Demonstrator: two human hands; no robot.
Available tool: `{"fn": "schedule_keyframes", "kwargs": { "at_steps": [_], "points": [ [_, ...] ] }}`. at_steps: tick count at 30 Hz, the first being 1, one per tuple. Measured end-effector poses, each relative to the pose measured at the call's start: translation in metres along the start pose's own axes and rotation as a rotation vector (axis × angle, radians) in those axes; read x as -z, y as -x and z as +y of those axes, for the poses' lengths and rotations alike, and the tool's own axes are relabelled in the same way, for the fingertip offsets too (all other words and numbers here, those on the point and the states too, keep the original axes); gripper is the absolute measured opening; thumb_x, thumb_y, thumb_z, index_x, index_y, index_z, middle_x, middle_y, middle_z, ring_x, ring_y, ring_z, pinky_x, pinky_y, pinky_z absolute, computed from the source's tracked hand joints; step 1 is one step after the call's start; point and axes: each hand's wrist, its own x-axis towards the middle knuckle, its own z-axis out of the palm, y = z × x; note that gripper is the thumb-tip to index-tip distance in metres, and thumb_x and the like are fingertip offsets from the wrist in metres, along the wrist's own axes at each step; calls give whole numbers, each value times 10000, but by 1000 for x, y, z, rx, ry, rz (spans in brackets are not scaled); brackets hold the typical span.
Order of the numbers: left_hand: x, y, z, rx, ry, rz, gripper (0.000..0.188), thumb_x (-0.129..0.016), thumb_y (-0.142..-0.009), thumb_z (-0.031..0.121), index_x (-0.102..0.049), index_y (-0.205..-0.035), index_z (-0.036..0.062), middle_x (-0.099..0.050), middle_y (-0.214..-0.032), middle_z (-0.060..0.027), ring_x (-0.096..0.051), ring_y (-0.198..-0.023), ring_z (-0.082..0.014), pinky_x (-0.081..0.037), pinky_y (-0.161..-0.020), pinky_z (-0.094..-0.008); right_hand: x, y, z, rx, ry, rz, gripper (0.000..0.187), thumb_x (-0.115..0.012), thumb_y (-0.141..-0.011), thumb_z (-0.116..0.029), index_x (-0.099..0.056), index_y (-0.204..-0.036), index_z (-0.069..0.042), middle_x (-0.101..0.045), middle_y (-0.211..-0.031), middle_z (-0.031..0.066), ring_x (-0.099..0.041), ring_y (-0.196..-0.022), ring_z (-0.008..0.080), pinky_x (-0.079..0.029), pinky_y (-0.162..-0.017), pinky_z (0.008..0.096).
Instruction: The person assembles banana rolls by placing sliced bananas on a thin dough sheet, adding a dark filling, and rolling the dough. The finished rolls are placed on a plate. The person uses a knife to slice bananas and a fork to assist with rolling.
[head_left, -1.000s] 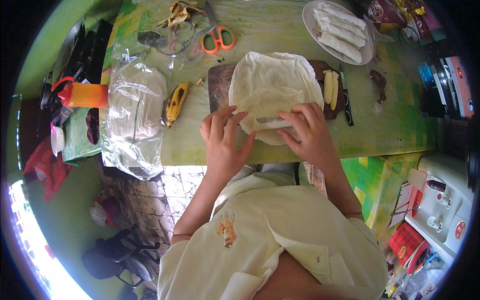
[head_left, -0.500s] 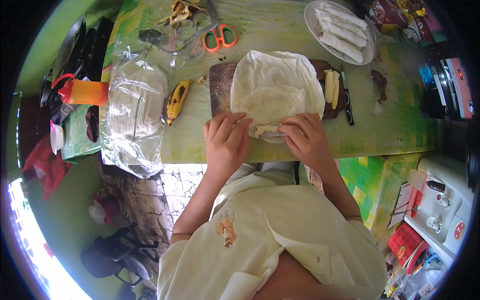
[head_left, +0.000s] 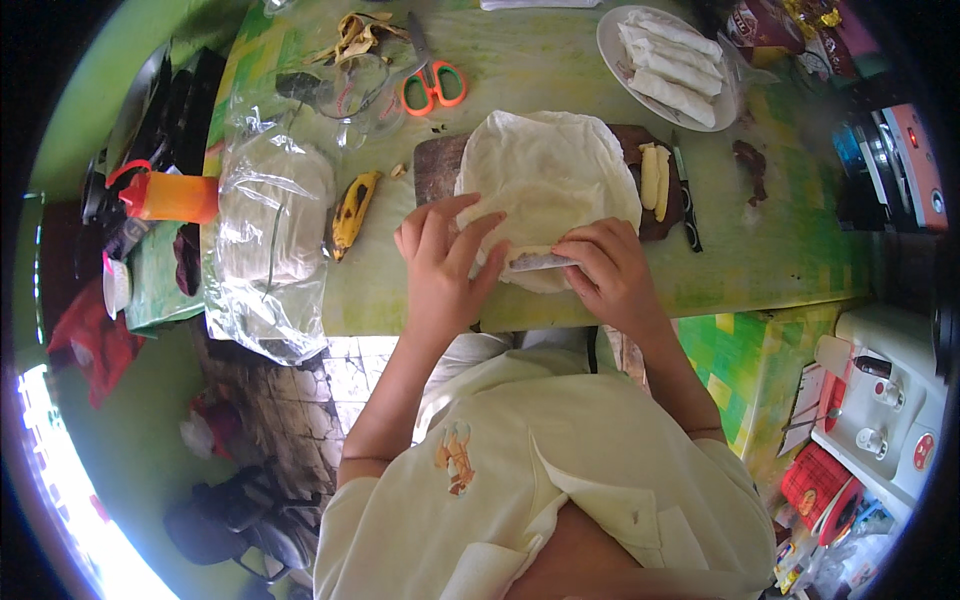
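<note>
A thin, pale round spring roll wrapper (head_left: 545, 165) lies spread over a dark wooden cutting board (head_left: 437, 165). Along its near edge is a strip of banana filling (head_left: 535, 262), partly covered by the wrapper. My right hand (head_left: 612, 268) pinches the right end of this small roll, thumb below and fingers on top. At the wrapper's left edge, my left hand (head_left: 445, 258) has its fingers spread, the thumb close to the roll's left end; whether it touches is unclear. Two peeled banana pieces (head_left: 654, 180) rest on the board's right part, beside a knife (head_left: 688, 200).
Left of the board lie a spotted unpeeled banana (head_left: 353, 215) and a clear bag of wrappers (head_left: 275, 210), beside an orange bottle (head_left: 175, 197). Farther back are orange-handled scissors (head_left: 432, 88), a glass mug (head_left: 360, 90), banana peels (head_left: 355, 38) and a plate (head_left: 612, 60) of white rolls (head_left: 672, 75).
My left hand has loosened from the wrapper's near edge and spread its fingers. The filling is now more covered by the near edge; my right hand still grips its end.
</note>
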Motion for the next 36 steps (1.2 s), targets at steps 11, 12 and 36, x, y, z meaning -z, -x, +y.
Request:
{"fn": "schedule_keyframes", "kwargs": {
  "at_steps": [11,12,36],
  "points": [
    [-4,-38,-9,-199,226,-202,266,-765,-707,114,-669,-949,60,-651,-859,-76,-616,-836,-280,-465,-746,-405,24,-33,14,-160,-204,-84,325,-764,-722,-13,-671,-1031,-47,-637,-929,108,-595,-872,317,-478,-775,399],
    [-6,-46,-12,-213,228,-201,261,-763,-712,111,-667,-948,56,-653,-859,-81,-616,-825,-287,-468,-736,-405,25,-39,21,-111,-176,-94,318,-766,-734,-24,-676,-1038,-48,-641,-926,112,-602,-869,316,-482,-772,394],
    [-17,-10,-4,-90,31,-112,298,-736,-734,98,-681,-1024,57,-647,-954,-63,-597,-916,-267,-452,-820,-413,-2,-19,14,-2,208,-80,332,-746,-722,-75,-645,-1038,-69,-645,-958,35,-607,-881,229,-410,-757,387]
  ]
}}
